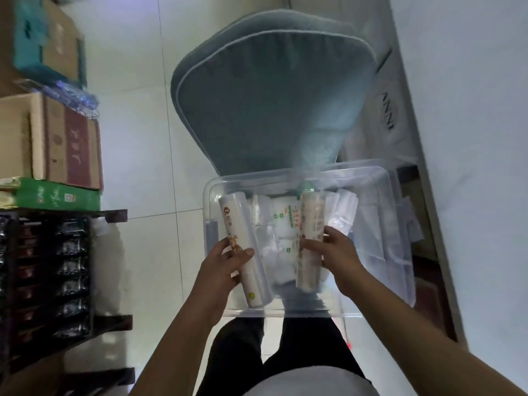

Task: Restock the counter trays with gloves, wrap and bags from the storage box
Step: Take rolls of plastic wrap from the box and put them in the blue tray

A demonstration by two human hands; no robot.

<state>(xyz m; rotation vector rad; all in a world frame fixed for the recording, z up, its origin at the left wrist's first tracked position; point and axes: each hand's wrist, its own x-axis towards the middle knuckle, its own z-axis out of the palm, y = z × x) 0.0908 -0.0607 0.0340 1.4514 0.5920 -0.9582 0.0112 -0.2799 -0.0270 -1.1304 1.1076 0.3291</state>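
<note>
Rolls of wrap, smooth printed cylinders, sit one in each fist: the left hand (225,260) grips the left roll (244,250), the right hand (333,248) grips the right roll (310,241). Both point lengthwise away from the wrists, above the clear plastic box (400,224) holding soft crinkled bags (281,224) between the hands.

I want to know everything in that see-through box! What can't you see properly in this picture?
All from the head view:
- Packets on the storage box floor: partly hidden behind the two rolls, print too blurred to read.
- Left roll: label partly covered by the left hand.
- Right roll: print blurred, partly covered by the right hand.
- Counter trays: not in view.
- Shelf on the left: cut off by the edge, too dark to tell.
</note>
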